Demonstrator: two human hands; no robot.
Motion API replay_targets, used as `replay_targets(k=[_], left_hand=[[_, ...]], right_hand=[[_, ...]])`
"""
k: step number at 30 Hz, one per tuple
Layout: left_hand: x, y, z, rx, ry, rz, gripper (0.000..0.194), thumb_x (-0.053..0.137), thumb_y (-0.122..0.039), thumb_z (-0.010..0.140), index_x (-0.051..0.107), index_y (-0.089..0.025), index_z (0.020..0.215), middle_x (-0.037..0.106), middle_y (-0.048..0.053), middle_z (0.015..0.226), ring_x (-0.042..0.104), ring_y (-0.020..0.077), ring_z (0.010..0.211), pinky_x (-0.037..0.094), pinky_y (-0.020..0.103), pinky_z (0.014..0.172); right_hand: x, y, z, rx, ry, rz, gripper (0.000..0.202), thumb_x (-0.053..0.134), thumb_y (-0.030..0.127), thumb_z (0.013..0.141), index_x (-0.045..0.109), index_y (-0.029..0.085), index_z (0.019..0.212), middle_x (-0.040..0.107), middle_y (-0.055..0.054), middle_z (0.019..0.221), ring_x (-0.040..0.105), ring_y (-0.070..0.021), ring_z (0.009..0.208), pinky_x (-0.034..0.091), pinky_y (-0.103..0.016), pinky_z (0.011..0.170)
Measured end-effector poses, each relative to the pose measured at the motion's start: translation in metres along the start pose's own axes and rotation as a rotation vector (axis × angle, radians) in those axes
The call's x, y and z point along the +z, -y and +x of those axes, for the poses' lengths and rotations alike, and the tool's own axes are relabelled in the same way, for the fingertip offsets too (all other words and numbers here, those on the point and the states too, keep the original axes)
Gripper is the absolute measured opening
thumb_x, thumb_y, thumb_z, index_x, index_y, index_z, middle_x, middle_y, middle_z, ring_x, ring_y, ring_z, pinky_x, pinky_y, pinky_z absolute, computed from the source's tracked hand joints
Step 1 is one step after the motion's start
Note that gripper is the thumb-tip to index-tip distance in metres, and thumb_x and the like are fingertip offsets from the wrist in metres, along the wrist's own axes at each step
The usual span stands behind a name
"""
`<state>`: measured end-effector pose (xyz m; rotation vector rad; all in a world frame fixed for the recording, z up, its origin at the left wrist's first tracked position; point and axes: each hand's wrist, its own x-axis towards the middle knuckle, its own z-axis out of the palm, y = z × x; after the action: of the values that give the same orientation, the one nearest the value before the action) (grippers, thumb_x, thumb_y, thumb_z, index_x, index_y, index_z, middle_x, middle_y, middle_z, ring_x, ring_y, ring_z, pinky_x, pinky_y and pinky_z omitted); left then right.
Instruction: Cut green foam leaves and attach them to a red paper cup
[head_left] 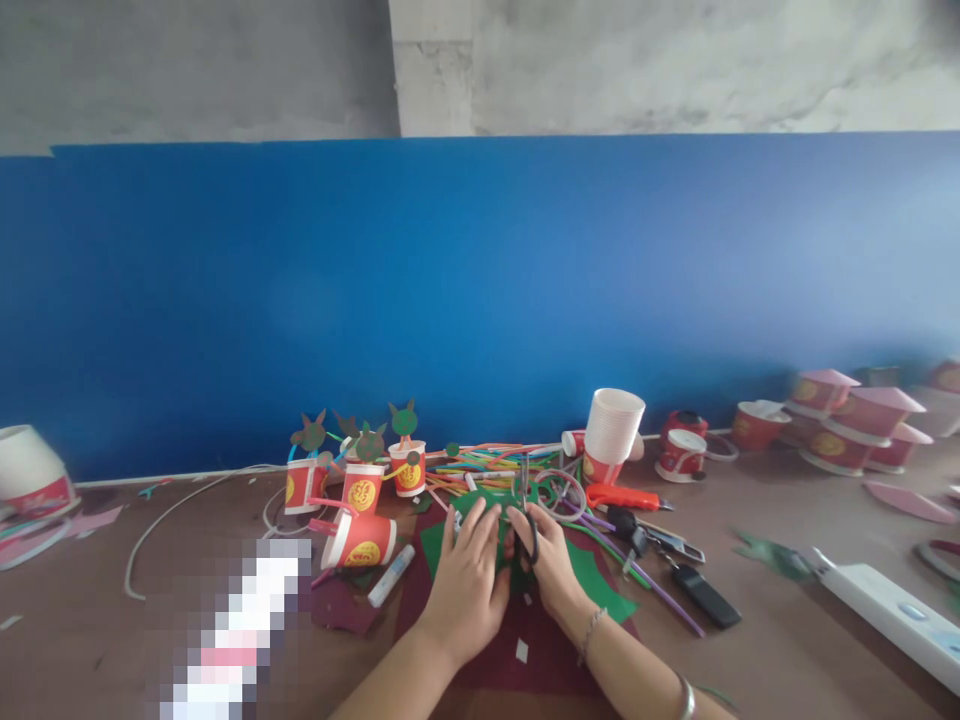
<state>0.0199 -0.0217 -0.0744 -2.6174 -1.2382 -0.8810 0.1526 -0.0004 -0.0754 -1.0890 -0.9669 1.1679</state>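
My right hand [551,565] is closed around the black handles of a pair of scissors [524,478], whose metal blades point away from me. Close beside it, my left hand [466,578] rests with its fingers stretched forward over green paper [600,585]. Whether anything small lies under those fingertips is hidden. Beneath the green sheet is dark red paper [555,655], with a small white scrap [521,650] on it. To the left of my left hand lies a glue stick [391,575]. A roll of tape [561,495] sits just beyond my right hand.
Red paper-cup figures [363,490] with green heads stand back left, one cup [360,541] on its side. Behind my hands lie several coloured pipe cleaners [487,462]. At right are stacked cups [613,435], a red utility knife [628,498], keys [630,530] and a white glue-gun-like tool [892,610].
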Motion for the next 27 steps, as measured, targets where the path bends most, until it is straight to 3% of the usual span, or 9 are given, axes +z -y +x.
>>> replay_targets(k=[2,4,8,10,12,14,16,21,27], left_hand=[[-0.003,-0.002,0.0,0.032,0.004,-0.073,0.049,0.042,-0.014,0.082,0.041,-0.018,0.13,0.046,0.01,0.136,0.029,0.0255,0.133,0.021,0.053,0.108],[-0.003,-0.001,0.0,-0.043,-0.087,-0.148,0.036,0.041,-0.012,0.082,0.052,-0.019,0.116,0.044,0.011,0.135,0.03,0.0262,0.132,0.024,0.052,0.107],[0.005,0.01,0.002,-0.455,-0.402,-0.42,0.015,0.047,-0.025,0.084,0.052,-0.018,0.096,0.053,0.014,0.111,0.054,0.0235,0.105,0.046,0.039,0.086],[0.011,0.017,0.005,-0.639,-0.398,-0.653,0.023,0.051,-0.036,0.082,0.05,-0.017,0.096,0.057,0.006,0.088,0.058,0.0162,0.073,0.049,0.029,0.065],[0.017,0.023,0.007,-0.731,-0.292,-0.871,0.026,0.052,-0.043,0.081,0.049,-0.018,0.077,0.05,-0.002,0.066,0.049,0.0109,0.054,0.041,0.023,0.052],[0.022,0.029,0.007,-0.794,-0.273,-1.002,0.035,0.051,-0.047,0.08,0.04,-0.019,0.061,0.036,-0.008,0.051,0.036,0.0077,0.045,0.031,0.02,0.045],[0.024,0.034,0.007,-0.855,-0.375,-1.048,0.04,0.05,-0.049,0.08,0.034,-0.02,0.058,0.027,-0.009,0.048,0.028,0.0066,0.043,0.025,0.02,0.042],[0.019,0.039,0.005,-0.899,-0.614,-0.98,0.041,0.052,-0.051,0.079,0.036,-0.02,0.056,0.028,-0.009,0.047,0.027,0.0077,0.044,0.023,0.021,0.043],[0.015,0.036,0.006,-0.883,-0.6,-1.006,0.041,0.053,-0.052,0.078,0.04,-0.02,0.056,0.03,-0.008,0.046,0.028,0.0088,0.044,0.023,0.022,0.043]], right_hand=[[-0.001,-0.003,0.002,0.003,-0.032,0.012,0.041,0.067,0.055,0.064,0.048,0.019,0.066,0.049,0.006,0.042,0.041,-0.0077,0.036,0.026,-0.017,0.034],[-0.003,-0.005,0.004,-0.016,-0.059,0.02,0.04,0.069,0.053,0.064,0.046,0.019,0.065,0.049,0.006,0.042,0.042,-0.0078,0.037,0.024,-0.017,0.034],[-0.003,-0.005,0.005,-0.067,-0.053,-0.006,0.037,0.065,0.049,0.07,0.044,0.02,0.064,0.051,0.005,0.041,0.042,-0.0074,0.037,0.023,-0.017,0.034],[-0.002,-0.003,0.003,-0.084,-0.008,-0.024,0.036,0.064,0.048,0.072,0.044,0.019,0.064,0.05,0.005,0.04,0.04,-0.0068,0.037,0.024,-0.017,0.035],[-0.001,-0.001,0.001,-0.093,0.061,-0.035,0.035,0.064,0.047,0.073,0.044,0.019,0.065,0.051,0.005,0.041,0.042,-0.007,0.038,0.027,-0.017,0.037],[0.0,-0.001,-0.001,-0.088,0.137,-0.045,0.033,0.063,0.047,0.074,0.046,0.018,0.067,0.054,0.004,0.045,0.045,-0.0078,0.041,0.029,-0.017,0.038],[0.0,-0.002,-0.002,-0.068,0.21,-0.06,0.031,0.061,0.047,0.076,0.049,0.018,0.073,0.057,0.003,0.051,0.049,-0.0087,0.045,0.03,-0.017,0.039],[0.002,-0.005,-0.002,0.019,0.406,-0.193,0.036,0.063,0.051,0.071,0.054,0.016,0.076,0.056,0.004,0.05,0.051,-0.0099,0.044,0.038,-0.019,0.042],[0.004,-0.007,-0.001,0.022,0.477,-0.256,0.035,0.063,0.05,0.071,0.055,0.015,0.072,0.054,0.004,0.048,0.05,-0.009,0.042,0.041,-0.02,0.044]])
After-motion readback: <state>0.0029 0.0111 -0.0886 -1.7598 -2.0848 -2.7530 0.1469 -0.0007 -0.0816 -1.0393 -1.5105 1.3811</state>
